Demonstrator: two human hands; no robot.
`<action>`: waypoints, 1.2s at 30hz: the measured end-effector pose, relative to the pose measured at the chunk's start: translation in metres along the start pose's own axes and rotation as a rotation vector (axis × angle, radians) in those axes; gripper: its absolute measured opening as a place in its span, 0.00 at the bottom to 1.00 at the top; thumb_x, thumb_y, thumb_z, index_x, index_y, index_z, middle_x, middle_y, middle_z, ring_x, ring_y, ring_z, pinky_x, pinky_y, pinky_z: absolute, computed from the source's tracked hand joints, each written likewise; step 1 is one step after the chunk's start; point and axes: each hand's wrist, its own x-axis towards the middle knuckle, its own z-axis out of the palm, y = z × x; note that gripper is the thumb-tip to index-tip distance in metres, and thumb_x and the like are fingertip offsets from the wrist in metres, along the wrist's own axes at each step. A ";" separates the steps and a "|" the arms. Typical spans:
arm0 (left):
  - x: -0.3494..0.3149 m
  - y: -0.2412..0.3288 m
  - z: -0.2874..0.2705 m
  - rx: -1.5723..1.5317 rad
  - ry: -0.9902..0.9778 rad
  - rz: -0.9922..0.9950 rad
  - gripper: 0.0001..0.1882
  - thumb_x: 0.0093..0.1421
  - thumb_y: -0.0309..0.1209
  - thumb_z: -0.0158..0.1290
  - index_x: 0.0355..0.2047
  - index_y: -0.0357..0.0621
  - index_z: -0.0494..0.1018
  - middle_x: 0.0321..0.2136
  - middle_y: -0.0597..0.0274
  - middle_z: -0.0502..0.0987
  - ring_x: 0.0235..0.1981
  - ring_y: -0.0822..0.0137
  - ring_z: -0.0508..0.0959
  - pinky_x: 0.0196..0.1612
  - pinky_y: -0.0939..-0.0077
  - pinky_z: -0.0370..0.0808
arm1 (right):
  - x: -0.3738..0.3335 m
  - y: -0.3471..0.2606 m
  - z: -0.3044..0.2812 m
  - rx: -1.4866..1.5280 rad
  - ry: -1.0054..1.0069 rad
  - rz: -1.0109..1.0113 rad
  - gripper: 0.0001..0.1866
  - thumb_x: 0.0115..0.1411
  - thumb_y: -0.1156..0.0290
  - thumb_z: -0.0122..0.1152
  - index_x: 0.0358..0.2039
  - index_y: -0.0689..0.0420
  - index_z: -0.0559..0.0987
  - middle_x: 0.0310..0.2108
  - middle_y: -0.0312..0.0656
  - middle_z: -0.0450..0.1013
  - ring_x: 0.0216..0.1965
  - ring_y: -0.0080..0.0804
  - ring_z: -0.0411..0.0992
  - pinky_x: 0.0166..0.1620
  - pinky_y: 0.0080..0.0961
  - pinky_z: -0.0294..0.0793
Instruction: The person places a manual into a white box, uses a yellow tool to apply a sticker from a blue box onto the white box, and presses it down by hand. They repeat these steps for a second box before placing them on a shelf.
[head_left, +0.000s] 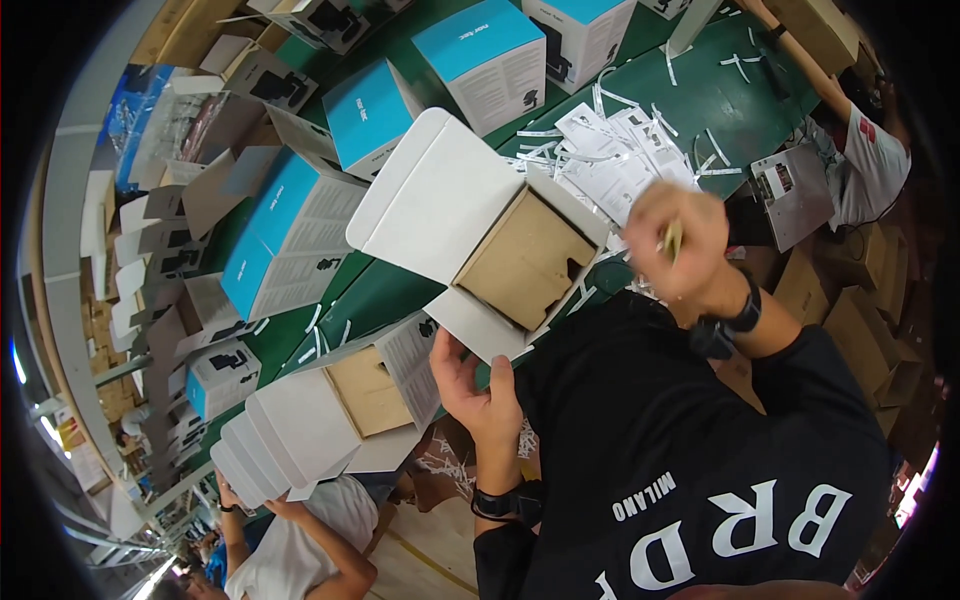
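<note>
An open white carton (425, 205) stands in front of me with its large lid flap raised. Inside it sits a brown cardboard insert (527, 258) with cut notches. My left hand (480, 395) holds the carton's near lower corner, its thumb against one side and its fingers on the other. To the right of the carton, over the edge of a paper pile, is my right hand (680, 240), smeared by motion. Its fingers are curled closed around a small yellowish thing (671, 240), too blurred to name. A heap of printed leaflets (620, 150) lies beyond the carton.
Several blue-topped cartons (480, 65) stand along the green table (735, 115). White paper strips (712, 150) lie scattered on it. Another open carton (300, 410) with a brown insert is at lower left, near a person in white (300, 550). Another person (870, 160) is at upper right.
</note>
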 end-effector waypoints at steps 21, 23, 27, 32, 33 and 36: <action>0.044 -0.007 0.028 1.135 -0.659 0.685 0.53 0.56 0.55 0.63 0.68 0.26 0.57 0.71 0.29 0.53 0.72 0.33 0.55 0.71 0.42 0.53 | -0.020 0.041 0.021 -0.073 -0.611 0.216 0.19 0.61 0.73 0.59 0.52 0.60 0.72 0.39 0.54 0.75 0.40 0.49 0.75 0.42 0.38 0.75; 0.045 -0.008 0.026 1.118 -0.672 0.697 0.52 0.56 0.55 0.63 0.68 0.28 0.59 0.70 0.31 0.55 0.71 0.35 0.57 0.71 0.42 0.55 | -0.010 0.032 0.017 -0.093 -0.598 0.149 0.19 0.62 0.73 0.58 0.53 0.59 0.72 0.38 0.54 0.76 0.39 0.52 0.76 0.42 0.40 0.76; 0.043 -0.010 0.015 1.081 -0.628 0.707 0.53 0.51 0.52 0.68 0.69 0.34 0.59 0.70 0.34 0.57 0.71 0.37 0.59 0.70 0.41 0.55 | 0.006 0.014 0.019 -0.323 -0.773 0.307 0.21 0.63 0.69 0.58 0.57 0.57 0.73 0.32 0.48 0.79 0.33 0.51 0.79 0.37 0.42 0.78; 0.046 -0.012 0.011 1.048 -0.615 0.715 0.51 0.51 0.52 0.69 0.68 0.36 0.63 0.69 0.35 0.60 0.70 0.38 0.62 0.69 0.41 0.56 | -0.001 0.012 0.027 -0.431 -0.786 0.258 0.25 0.62 0.64 0.61 0.59 0.57 0.72 0.30 0.47 0.80 0.29 0.52 0.80 0.32 0.44 0.79; 0.046 -0.012 0.010 1.040 -0.613 0.714 0.50 0.51 0.52 0.69 0.68 0.36 0.63 0.69 0.35 0.60 0.70 0.38 0.62 0.69 0.41 0.56 | -0.001 0.015 0.031 -0.446 -0.790 0.220 0.26 0.61 0.62 0.61 0.58 0.58 0.73 0.32 0.50 0.80 0.30 0.53 0.80 0.32 0.44 0.79; 0.048 -0.012 0.006 1.026 -0.612 0.713 0.50 0.51 0.52 0.69 0.67 0.37 0.64 0.69 0.36 0.60 0.69 0.38 0.62 0.69 0.40 0.57 | 0.002 0.014 0.031 -0.420 -0.796 0.209 0.26 0.60 0.61 0.61 0.56 0.60 0.73 0.34 0.53 0.80 0.30 0.54 0.80 0.32 0.44 0.79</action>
